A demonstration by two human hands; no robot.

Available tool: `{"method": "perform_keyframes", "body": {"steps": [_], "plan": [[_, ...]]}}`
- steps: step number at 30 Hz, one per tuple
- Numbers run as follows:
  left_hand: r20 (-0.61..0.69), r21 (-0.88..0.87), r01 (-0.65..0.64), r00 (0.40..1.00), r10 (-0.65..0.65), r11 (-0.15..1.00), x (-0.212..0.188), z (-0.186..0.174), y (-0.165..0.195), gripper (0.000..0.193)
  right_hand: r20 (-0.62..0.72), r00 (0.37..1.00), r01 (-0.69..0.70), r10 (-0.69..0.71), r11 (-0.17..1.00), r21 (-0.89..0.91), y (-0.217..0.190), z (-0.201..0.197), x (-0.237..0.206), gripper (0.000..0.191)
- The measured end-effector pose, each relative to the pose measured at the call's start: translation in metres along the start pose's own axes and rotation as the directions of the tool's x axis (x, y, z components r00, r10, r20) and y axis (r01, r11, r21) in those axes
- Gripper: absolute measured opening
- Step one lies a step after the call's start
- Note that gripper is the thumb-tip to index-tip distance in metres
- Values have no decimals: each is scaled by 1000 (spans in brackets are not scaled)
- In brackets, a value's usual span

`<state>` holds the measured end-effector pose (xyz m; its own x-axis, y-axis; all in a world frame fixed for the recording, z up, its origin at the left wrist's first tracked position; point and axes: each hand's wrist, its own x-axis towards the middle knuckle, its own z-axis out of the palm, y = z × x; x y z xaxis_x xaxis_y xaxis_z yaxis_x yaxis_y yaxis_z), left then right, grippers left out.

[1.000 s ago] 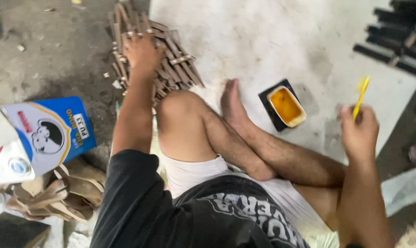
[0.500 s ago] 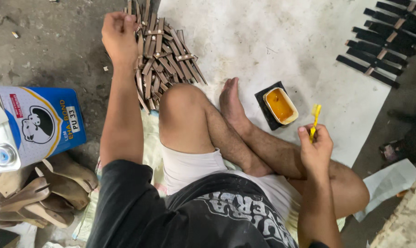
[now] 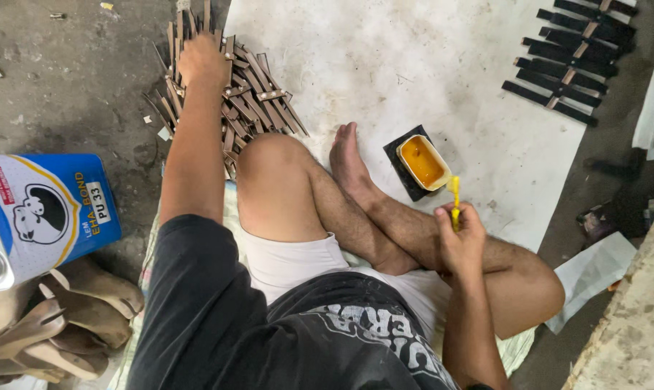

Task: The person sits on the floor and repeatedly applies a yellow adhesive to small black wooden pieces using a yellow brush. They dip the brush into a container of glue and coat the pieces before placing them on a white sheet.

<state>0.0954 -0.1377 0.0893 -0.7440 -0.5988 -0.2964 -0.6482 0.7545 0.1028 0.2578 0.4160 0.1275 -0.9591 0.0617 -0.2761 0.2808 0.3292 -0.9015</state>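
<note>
1. The fingers of the left hand (image 3: 203,61) are curled down onto a heap of thin brown strips (image 3: 247,108), pressing on the heap's upper left part; whether they pinch one strip cannot be told from above.
2. Far left, a blue and white glue can (image 3: 49,213) lies on the grey concrete floor (image 3: 67,79), well apart from the hand.
3. Below the can, several tan wooden shoe forms (image 3: 67,318) are piled at the lower left edge.
4. The brown strips lie fanned out where the floor meets a large white sheet (image 3: 413,65), just beside the person's raised left knee.
5. The person sits with bare legs crossed, one bare foot resting on the white sheet.
6. Just right of the foot, a small cream dish of amber glue (image 3: 422,161) sits on a black square pad (image 3: 403,173).
7. The right hand (image 3: 460,242) rests on the crossed shin, its fingers closed around a yellow brush (image 3: 455,198) held upright, the tip near the dish's lower right corner.
8. At the upper right, black strips (image 3: 565,54) lie in rows across the sheet's corner.
9. Far right, pale scraps of paper (image 3: 652,108) lie on the dark floor.
</note>
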Motion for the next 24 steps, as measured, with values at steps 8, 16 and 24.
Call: {"method": "perform_keyframes", "body": {"steps": [8,16,24], "plan": [[-88,-178,-34,996,18,984,-24,-8,-7,22,35,991,129,-128,991,-30,-1,-4,13,14],[-727,-304,-560,659,193,771,-89,-86,-16,19,62,994,89,-94,993,76,-69,4,-7,20],[-298,-128,-894,447,843,429,-249,-99,105,22,221,579,798,-785,489,-352,-184,30,-8,38]]}}
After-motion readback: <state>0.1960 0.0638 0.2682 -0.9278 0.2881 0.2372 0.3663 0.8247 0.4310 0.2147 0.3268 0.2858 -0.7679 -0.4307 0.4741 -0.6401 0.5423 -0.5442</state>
